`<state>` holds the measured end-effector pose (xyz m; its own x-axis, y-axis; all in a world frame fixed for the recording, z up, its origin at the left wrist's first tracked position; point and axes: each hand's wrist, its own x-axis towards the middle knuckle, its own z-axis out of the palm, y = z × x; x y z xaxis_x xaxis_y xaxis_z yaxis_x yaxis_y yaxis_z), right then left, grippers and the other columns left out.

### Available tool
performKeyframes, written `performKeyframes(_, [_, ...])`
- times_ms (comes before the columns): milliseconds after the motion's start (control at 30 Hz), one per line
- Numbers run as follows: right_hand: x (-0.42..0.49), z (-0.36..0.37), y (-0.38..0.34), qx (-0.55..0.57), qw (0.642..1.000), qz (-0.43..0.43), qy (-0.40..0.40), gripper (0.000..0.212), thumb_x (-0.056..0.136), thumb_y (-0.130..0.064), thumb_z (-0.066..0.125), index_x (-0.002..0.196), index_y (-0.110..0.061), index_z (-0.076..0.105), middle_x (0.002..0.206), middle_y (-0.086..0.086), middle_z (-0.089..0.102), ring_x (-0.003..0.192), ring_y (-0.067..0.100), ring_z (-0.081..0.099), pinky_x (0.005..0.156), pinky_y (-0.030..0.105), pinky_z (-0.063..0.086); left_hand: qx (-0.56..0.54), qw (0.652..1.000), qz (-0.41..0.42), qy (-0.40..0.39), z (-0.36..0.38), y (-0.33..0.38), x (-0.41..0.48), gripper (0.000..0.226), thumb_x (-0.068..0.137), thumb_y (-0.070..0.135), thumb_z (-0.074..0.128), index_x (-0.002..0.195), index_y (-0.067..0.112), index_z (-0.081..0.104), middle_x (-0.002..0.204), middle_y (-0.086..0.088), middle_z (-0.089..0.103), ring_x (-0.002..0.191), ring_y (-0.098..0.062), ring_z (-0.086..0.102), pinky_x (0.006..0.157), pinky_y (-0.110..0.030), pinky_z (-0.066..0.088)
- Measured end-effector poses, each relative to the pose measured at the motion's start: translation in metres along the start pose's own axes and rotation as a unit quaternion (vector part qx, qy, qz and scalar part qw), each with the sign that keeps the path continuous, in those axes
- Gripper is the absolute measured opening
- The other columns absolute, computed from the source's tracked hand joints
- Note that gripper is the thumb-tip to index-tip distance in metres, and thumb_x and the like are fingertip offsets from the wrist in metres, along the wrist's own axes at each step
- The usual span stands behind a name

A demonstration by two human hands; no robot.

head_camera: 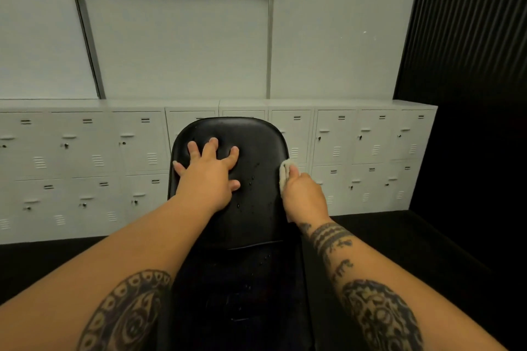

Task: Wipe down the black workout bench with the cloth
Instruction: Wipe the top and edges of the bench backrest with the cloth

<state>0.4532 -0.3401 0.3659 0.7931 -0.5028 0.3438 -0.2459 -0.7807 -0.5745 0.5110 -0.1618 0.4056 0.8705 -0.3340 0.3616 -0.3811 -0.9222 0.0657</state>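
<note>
The black workout bench (256,148) stretches away from me in the middle of the view, its raised back pad rounded at the far end and dotted with small drops. My left hand (209,172) lies flat on the upper left of that pad, fingers spread, holding nothing. My right hand (303,196) grips a small white cloth (285,172) and presses it against the pad's right edge. The lower seat part of the bench sits dark between my forearms.
A row of pale grey lockers (85,162) runs along the wall just behind the bench's far end. A dark ribbed wall (470,37) closes the right side. The floor (399,236) around the bench is black.
</note>
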Motion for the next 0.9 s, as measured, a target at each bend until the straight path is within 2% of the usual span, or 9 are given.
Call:
performKeyframes(100, [0.004,-0.002,-0.017,0.109,0.994,0.004,0.012,0.042,0.104,-0.031,0.031,0.142,-0.012,0.035,0.127,0.017,0.051,0.111,0.036,0.055,0.090,0.041,0.045,0.000,1.000,0.000,-0.003,0.000,-0.001,0.001,0.077,0.097,0.048,0.061,0.159,0.044,0.015,0.167,-0.006,0.001,0.152,-0.043,-0.009,0.113,-0.076,0.012])
performKeyframes(233, [-0.022,0.010,-0.002,0.121,0.991,-0.052,-0.021,0.068,0.103,-0.050,0.029,0.157,-0.018,0.005,0.154,0.012,0.031,0.131,0.031,0.046,0.104,0.042,0.038,-0.001,1.000,0.001,-0.004,-0.002,-0.001,0.000,0.078,0.096,0.049,0.062,0.159,0.044,0.016,0.167,-0.007,0.001,0.152,-0.043,-0.010,0.113,-0.076,0.013])
performKeyframes(367, [-0.038,0.009,0.027,0.053,0.996,-0.013,-0.075,0.054,0.102,-0.054,0.026,0.136,-0.014,0.037,0.120,0.012,0.059,0.097,0.028,0.060,0.087,0.044,0.051,-0.005,1.000,0.003,-0.001,-0.001,-0.002,0.000,0.077,0.096,0.048,0.062,0.159,0.044,0.017,0.167,-0.007,0.003,0.152,-0.043,-0.010,0.113,-0.076,0.013])
performKeyframes(433, [-0.035,0.008,0.026,-0.057,0.994,-0.046,-0.078,0.040,0.105,-0.035,0.032,0.139,-0.014,0.037,0.112,0.009,0.050,0.083,0.023,0.051,0.075,0.038,0.049,-0.007,1.000,-0.001,-0.001,0.000,-0.002,-0.001,0.077,0.097,0.048,0.061,0.159,0.044,0.017,0.167,-0.007,0.002,0.152,-0.043,-0.010,0.113,-0.076,0.012])
performKeyframes(567, [-0.008,0.005,0.007,-0.046,0.998,-0.010,-0.027,0.055,0.100,-0.016,0.044,0.151,-0.018,0.024,0.120,0.013,0.050,0.102,0.030,0.055,0.083,0.040,0.048,0.000,1.000,0.007,0.005,0.000,-0.003,-0.001,0.077,0.097,0.049,0.060,0.159,0.044,0.015,0.167,-0.008,0.002,0.152,-0.044,-0.010,0.112,-0.076,0.013])
performKeyframes(667, [0.000,0.007,-0.011,0.032,0.999,0.000,0.003,0.050,0.104,-0.033,0.036,0.150,-0.017,0.025,0.136,0.015,0.045,0.115,0.034,0.053,0.095,0.044,0.045,0.002,1.000,0.010,-0.001,0.001,-0.004,-0.002,0.077,0.097,0.050,0.059,0.159,0.044,0.014,0.167,-0.008,0.001,0.152,-0.044,-0.010,0.113,-0.076,0.012])
performKeyframes(733, [-0.003,0.009,-0.014,0.136,0.991,-0.006,0.003,0.061,0.104,-0.046,0.031,0.156,-0.019,0.014,0.152,0.012,0.035,0.127,0.033,0.048,0.103,0.043,0.039,0.001,1.000,0.011,-0.006,0.002,-0.003,-0.001,0.078,0.097,0.050,0.059,0.160,0.044,0.013,0.168,-0.007,-0.001,0.152,-0.044,-0.011,0.113,-0.075,0.011])
performKeyframes(800, [-0.013,0.009,-0.004,0.118,0.991,-0.046,-0.031,0.066,0.103,-0.049,0.030,0.158,-0.026,0.001,0.157,0.007,0.030,0.131,0.031,0.046,0.105,0.043,0.038,-0.006,1.000,0.011,-0.013,0.001,-0.004,-0.002,0.078,0.098,0.049,0.059,0.160,0.044,0.012,0.168,-0.007,-0.002,0.152,-0.045,-0.012,0.113,-0.075,0.009])
performKeyframes(900, [-0.025,-0.002,0.023,0.038,0.997,-0.037,-0.064,0.052,0.104,-0.048,0.030,0.150,-0.024,0.032,0.128,0.011,0.060,0.107,0.028,0.060,0.094,0.040,0.048,-0.018,0.999,0.009,-0.033,-0.006,-0.001,-0.006,0.078,0.098,0.048,0.059,0.160,0.043,0.012,0.169,-0.006,-0.004,0.152,-0.044,-0.014,0.114,-0.074,0.007])
